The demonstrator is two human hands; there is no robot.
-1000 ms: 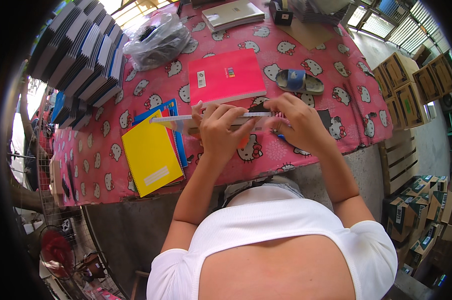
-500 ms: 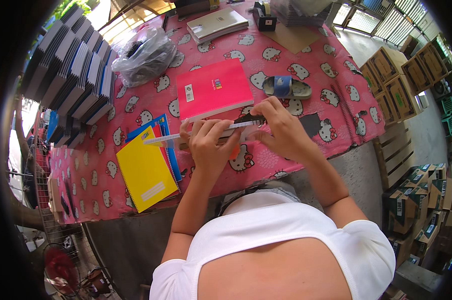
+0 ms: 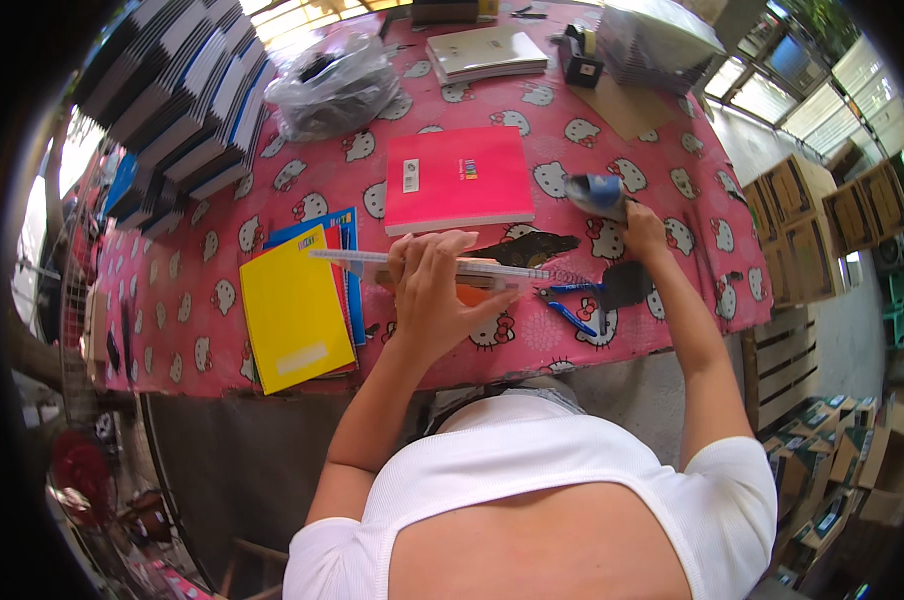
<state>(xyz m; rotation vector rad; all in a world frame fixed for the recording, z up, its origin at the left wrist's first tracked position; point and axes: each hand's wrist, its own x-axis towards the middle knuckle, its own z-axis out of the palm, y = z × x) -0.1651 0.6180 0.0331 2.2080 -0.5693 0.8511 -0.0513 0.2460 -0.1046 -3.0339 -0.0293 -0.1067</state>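
Head: held ntbk [image 3: 504,268] part-behind L fingers [image 3: 438,264]

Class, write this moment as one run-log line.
left hand: holds notebook; right hand: at slipper; pliers: on table; yellow notebook: at left

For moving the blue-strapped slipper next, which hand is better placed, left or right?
Right, I'd judge. The right hand is at the right end of the blue-strapped slipper, apparently gripping it, though blur hides the exact contact. The left hand is farther off and occupied, holding the spiral-bound notebook.
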